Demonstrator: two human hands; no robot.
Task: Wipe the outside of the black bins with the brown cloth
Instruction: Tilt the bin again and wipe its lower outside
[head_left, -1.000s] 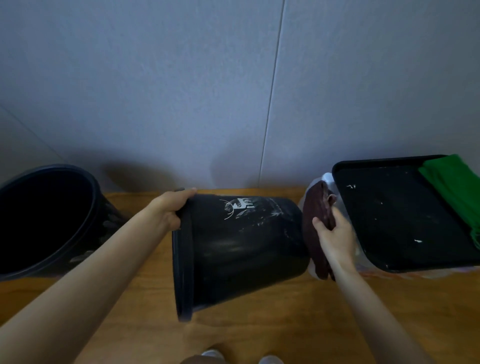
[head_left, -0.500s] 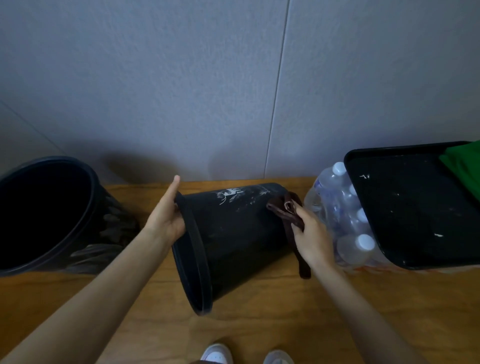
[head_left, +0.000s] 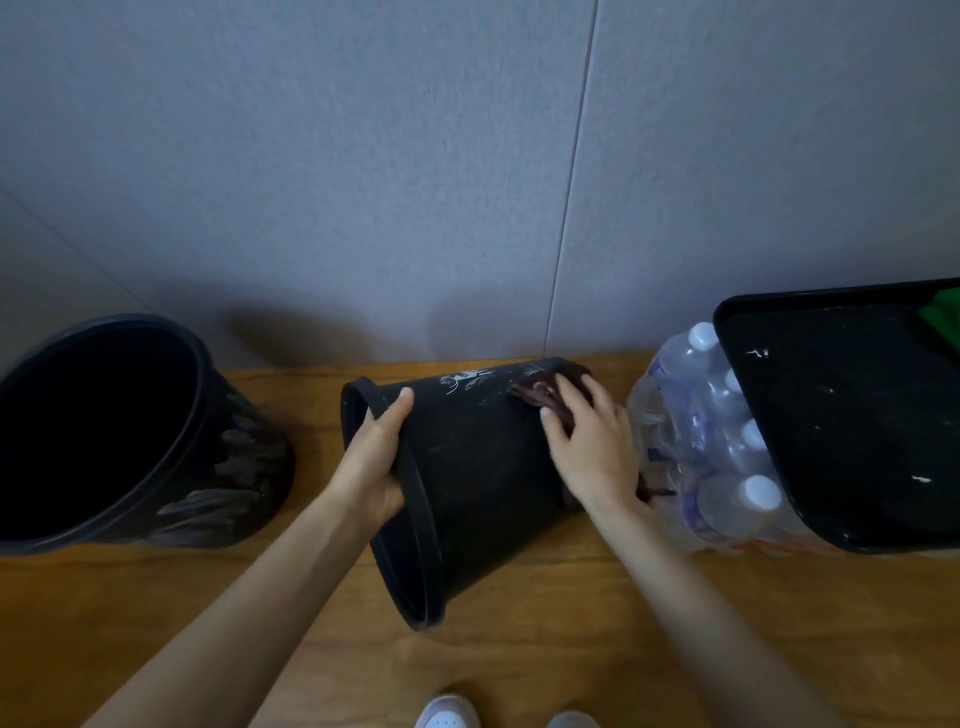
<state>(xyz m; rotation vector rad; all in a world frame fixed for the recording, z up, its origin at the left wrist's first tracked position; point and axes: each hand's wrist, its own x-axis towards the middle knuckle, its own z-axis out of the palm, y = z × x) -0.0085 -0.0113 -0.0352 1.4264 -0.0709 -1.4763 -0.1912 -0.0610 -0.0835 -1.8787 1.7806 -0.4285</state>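
A black bin (head_left: 478, 467) lies tipped on its side on the wooden floor (head_left: 571, 623), its mouth towards me and to the left. My left hand (head_left: 374, 457) grips its rim, thumb on the outer wall and fingers inside. The brown cloth (head_left: 550, 395) lies on the bin's upper wall near the base. My right hand (head_left: 592, 447) presses flat on the cloth with straight, spread fingers. A second black bin (head_left: 228, 457) stands upright at the left.
A shrink-wrapped pack of water bottles (head_left: 711, 441) stands right of the tipped bin, touching my right hand's side. A black tray (head_left: 852, 426) leans over the pack, with green cloth (head_left: 943, 319) at its top. Grey wall (head_left: 467, 182) behind. My shoes (head_left: 452, 714) are at the bottom edge.
My right hand moved the cloth from the bin's base end up onto its side wall and flattened on it. The bin tilted further, mouth turning left. My left hand shifted its hold on the rim.
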